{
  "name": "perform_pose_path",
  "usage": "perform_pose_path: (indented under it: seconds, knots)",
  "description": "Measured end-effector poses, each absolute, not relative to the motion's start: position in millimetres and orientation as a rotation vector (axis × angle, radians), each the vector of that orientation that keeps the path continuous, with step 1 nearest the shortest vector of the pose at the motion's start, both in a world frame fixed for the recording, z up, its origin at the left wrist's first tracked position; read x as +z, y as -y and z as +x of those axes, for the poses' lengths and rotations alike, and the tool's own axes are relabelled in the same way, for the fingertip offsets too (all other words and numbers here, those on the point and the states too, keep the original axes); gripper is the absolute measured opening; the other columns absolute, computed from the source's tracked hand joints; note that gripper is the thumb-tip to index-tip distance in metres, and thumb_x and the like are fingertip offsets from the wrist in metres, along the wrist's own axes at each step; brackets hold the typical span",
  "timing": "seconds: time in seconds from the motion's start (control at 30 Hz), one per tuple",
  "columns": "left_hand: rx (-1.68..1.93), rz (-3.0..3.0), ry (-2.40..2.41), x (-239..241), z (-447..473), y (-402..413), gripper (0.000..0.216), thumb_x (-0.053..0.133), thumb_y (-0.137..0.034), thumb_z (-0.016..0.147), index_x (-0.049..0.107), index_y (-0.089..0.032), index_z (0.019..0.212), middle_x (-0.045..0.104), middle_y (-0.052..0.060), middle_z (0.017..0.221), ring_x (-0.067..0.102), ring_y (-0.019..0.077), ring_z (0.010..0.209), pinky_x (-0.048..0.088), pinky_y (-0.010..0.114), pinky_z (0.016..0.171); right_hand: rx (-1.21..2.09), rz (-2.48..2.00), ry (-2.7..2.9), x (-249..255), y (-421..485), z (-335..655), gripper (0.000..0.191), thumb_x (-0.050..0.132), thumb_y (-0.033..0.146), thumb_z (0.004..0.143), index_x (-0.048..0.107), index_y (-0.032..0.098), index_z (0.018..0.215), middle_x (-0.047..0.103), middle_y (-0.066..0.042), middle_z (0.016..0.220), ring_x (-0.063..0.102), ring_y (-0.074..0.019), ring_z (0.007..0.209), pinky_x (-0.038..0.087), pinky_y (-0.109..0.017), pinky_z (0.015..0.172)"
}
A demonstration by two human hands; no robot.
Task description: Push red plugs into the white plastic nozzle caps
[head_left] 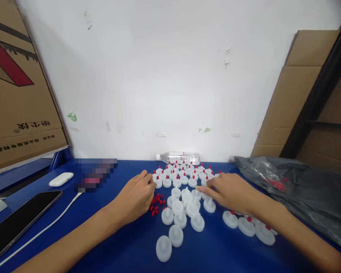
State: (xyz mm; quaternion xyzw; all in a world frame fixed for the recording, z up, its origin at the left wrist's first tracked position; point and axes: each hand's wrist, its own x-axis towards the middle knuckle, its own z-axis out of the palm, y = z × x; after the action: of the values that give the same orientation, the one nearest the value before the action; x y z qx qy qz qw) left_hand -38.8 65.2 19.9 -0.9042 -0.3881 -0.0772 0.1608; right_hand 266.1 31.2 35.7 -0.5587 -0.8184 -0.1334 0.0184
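Observation:
My left hand [139, 190] is closed, fingers curled, just beside a small pile of red tip caps [156, 211]; what it pinches is hidden. My right hand [230, 192] reaches in at the back rows, its thumb and bent fingers around a white nozzle cap [204, 182] with a red tip, partly covered by the hand. Behind and between the hands stand rows of white nozzle caps [176, 182] wearing red tips. Nearer me lies a loose heap of white nozzle caps [177, 207] mostly without red tips. More red-tipped caps [246, 226] sit under my right forearm.
A clear plastic bottle [179, 157] lies against the wall. At left are a phone [19, 223], a white cable [52, 225] and a white earbud case [61, 179]. A grey plastic bag [309, 201] with a clear bag of red pieces [275, 184] lies at right.

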Motion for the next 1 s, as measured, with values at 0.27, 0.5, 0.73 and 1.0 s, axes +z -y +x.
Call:
perform_pose_path:
  seconds: [0.27, 0.5, 0.73, 1.0]
  knots:
    - [-0.169, -2.597, 1.109, 18, -40, -68, 0.026, 0.043, -0.009, 0.097, 0.068, -0.015, 0.091, 0.064, 0.01, 0.092, 0.054, 0.0268, 0.092, 0.049, 0.039, 0.076, -0.553, -1.866, 2.448, 44, -28, 260, 0.07, 0.023, 0.056, 0.105, 0.064, 0.018, 0.062, 0.067, -0.01, 0.063, 0.067, -0.024, 0.062, 0.034, -0.03, 0.057]
    - [-0.157, -2.606, 1.114, 19, -39, -67, 0.026, 0.043, -0.01, 0.097, 0.069, -0.015, 0.092, 0.065, 0.012, 0.091, 0.054, 0.027, 0.091, 0.048, 0.038, 0.075, -0.684, -2.262, 2.141, 53, -40, 288, 0.043, 0.039, 0.044, 0.103, 0.07, 0.017, 0.091, 0.073, -0.014, 0.081, 0.072, -0.033, 0.075, 0.041, -0.034, 0.06]
    - [-0.205, -2.667, 1.104, 15, -41, -67, 0.028, 0.044, -0.009, 0.097, 0.07, -0.016, 0.1, 0.065, 0.011, 0.091, 0.056, 0.0268, 0.091, 0.048, 0.036, 0.073, -0.442, -2.355, 2.22, 37, -47, 309, 0.023, 0.061, 0.037, 0.091, 0.073, 0.017, 0.091, 0.075, -0.015, 0.086, 0.073, -0.0325, 0.078, 0.043, -0.034, 0.061]
    - [-0.174, -2.684, 1.118, 16, -39, -65, 0.029, 0.043, -0.009, 0.097, 0.07, -0.016, 0.103, 0.066, 0.011, 0.094, 0.058, 0.0267, 0.092, 0.049, 0.037, 0.074, -0.453, -2.274, 2.256, 37, -46, 305, 0.019, 0.057, 0.028, 0.091, 0.071, 0.015, 0.09, 0.073, -0.017, 0.088, 0.072, -0.034, 0.082, 0.043, -0.035, 0.063]
